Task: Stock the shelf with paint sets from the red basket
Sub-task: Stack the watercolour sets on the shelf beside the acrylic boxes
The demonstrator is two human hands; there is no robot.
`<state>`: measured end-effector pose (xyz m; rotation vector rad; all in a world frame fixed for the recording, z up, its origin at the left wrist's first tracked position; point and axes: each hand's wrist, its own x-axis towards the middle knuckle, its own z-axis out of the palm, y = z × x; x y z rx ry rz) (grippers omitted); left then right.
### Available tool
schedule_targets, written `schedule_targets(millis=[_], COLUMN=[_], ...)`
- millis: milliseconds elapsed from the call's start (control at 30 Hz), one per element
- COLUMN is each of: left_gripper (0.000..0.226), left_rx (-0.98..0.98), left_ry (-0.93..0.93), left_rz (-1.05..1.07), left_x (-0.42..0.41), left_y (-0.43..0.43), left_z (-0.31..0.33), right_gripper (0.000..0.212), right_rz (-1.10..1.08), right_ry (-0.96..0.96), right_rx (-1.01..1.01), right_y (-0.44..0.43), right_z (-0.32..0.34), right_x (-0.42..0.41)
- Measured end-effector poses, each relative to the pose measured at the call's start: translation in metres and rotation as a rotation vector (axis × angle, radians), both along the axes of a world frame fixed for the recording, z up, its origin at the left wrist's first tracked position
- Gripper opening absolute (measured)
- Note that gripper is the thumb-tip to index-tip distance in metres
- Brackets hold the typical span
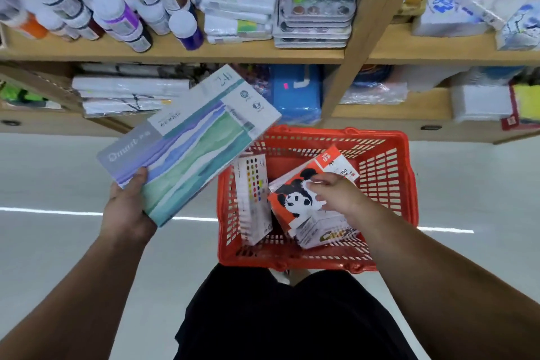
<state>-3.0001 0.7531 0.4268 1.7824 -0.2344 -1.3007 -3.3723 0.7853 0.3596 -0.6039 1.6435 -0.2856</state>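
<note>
Left hand [128,207] gripping 1 corner of the wide flat purple-and-green paint set box [190,140], far end overhanging, risking a twist and drop. Right hand [333,194] closing, grip not yet clamped, on the orange panda-print paint box [295,202] inside the red plastic basket [382,184], lower centre. Wooden shelf [175,54] looking crowded, leaving scant open room.

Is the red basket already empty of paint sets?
No. The red basket holds several boxes, among them a panda-printed box that the right hand reaches onto and a white box with colour dots.
</note>
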Motion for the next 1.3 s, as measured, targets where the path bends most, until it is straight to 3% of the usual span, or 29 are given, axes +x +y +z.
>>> schedule_targets(millis=[167, 300, 433, 533, 733, 1067, 1200, 1300], left_gripper=[0.031, 0.040, 0.040, 0.038, 0.035, 0.033, 0.035, 0.035], left_rx=[0.017, 0.023, 0.054, 0.051, 0.033, 0.019, 0.012, 0.001], left_ry=[0.035, 0.030, -0.002, -0.041, -0.041, 0.019, 0.024, 0.033], left_rz=[0.130, 0.214, 0.198, 0.129, 0.050, 0.054, 0.065, 0.071], left_x=[0.016, 0.034, 0.050, 0.059, 0.061, 0.064, 0.065, 0.062], left_y=[-0.002, 0.000, -0.001, -0.001, 0.001, 0.006, 0.008, 0.007], left_z=[-0.009, -0.013, -0.009, -0.003, -0.001, -0.005, -0.005, -0.002], right_gripper=[0.053, 0.068, 0.083, 0.076, 0.050, 0.049, 0.038, 0.054], right_rz=[0.127, 0.168, 0.320, 0.475, 0.577, 0.705, 0.549, 0.319], right_ry=[-0.041, -0.088, 0.044, 0.106, 0.295, 0.444, 0.435, 0.383], right_rx=[-0.047, -0.103, -0.190, -0.169, -0.243, -0.253, -0.221, -0.243], right_y=[-0.031, -0.054, -0.070, -0.079, -0.085, -0.092, -0.085, -0.068], right_z=[-0.012, -0.023, -0.042, -0.052, -0.048, -0.037, -0.033, -0.025], right_x=[0.058, 0.106, 0.139, 0.148, 0.148, 0.155, 0.136, 0.113])
